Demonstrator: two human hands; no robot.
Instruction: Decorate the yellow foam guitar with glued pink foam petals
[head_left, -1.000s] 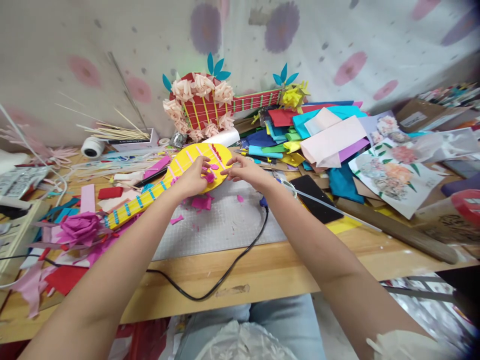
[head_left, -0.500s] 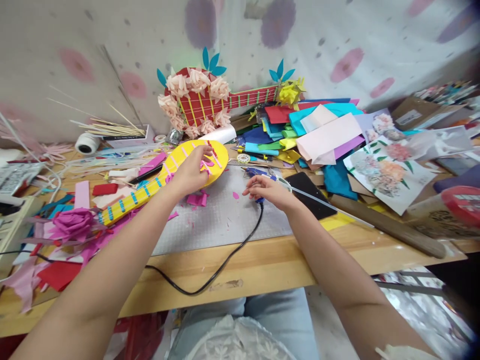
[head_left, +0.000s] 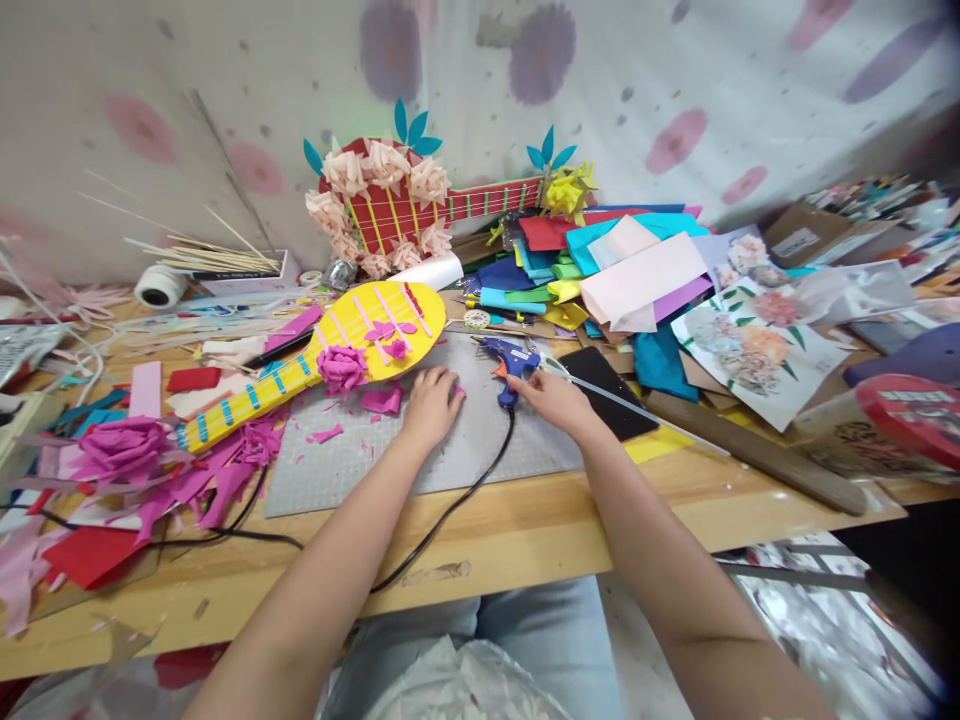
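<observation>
On the grey cutting mat (head_left: 480, 450), my left hand (head_left: 430, 408) has its fingers bent and close together at a small pink paper petal (head_left: 457, 396). My right hand (head_left: 556, 402) is closed at the handle of a blue hot glue gun (head_left: 511, 358), whose nozzle points left and which has a long glue stick out of its back. Left of my hands lies a yellow paper guitar (head_left: 409, 312) with pink strips, blue frets, pink petals and a pink paper rose (head_left: 342, 370) on its body.
A red paper guitar (head_left: 390, 218) with peach flowers leans at the back. Folded coloured paper (head_left: 645, 275) is piled to the right, near a wooden stick (head_left: 757, 455). Pink scraps and a large paper rose (head_left: 124, 448) lie left. The black cord (head_left: 450, 520) crosses the table's front edge.
My left hand has moved from above the yellow guitar down to the mat beside the pink petal. My right hand has come down onto the glue gun's handle. The view has shifted slightly.
</observation>
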